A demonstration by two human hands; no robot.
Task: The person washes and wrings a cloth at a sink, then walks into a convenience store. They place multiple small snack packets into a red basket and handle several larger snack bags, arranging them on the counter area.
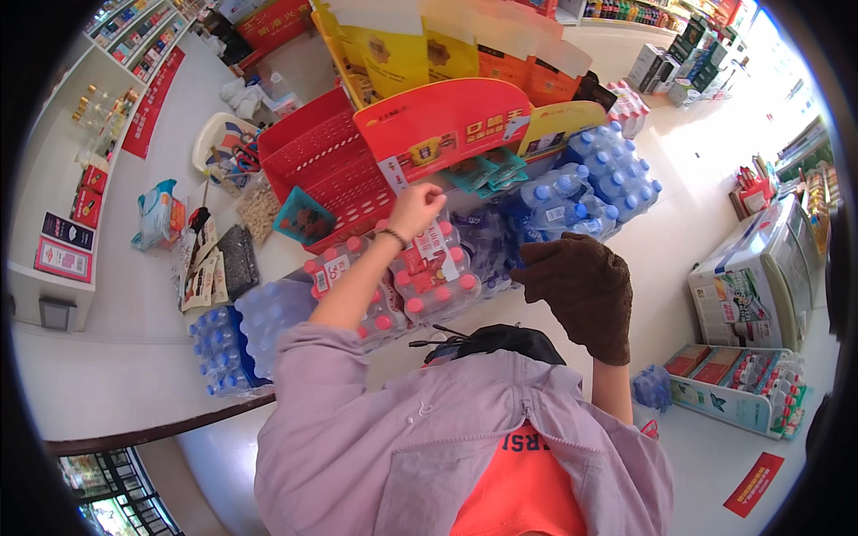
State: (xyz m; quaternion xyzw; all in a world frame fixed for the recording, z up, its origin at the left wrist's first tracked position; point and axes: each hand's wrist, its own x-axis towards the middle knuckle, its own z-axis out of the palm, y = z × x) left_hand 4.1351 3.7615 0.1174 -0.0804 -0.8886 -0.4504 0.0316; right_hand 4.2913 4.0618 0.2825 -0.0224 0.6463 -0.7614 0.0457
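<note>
My left hand (419, 211), with a dark bracelet at the wrist, has its fingers curled together, with nothing visible in them. It is over shrink-wrapped red-capped bottles (439, 264), near the lower corner of a red cardboard display box (442, 130). A brown textured cloth or mitt (583, 295) covers my right hand (580, 285) completely, hiding its fingers. That hand is right of the red-capped bottles and just below blue-capped bottle packs (563, 201). Left of the display box, a red perforated basket (308, 154) holds a teal packet (303, 218). More teal packets (489, 173) lie under the box's front.
Bottle packs (275, 321) line the counter's near edge. A white basket of tools (224, 144), a bag of nuts (261, 208) and snack packets (204, 281) are at left. At right are a chest freezer (754, 288) and a tray of packaged goods (724, 402).
</note>
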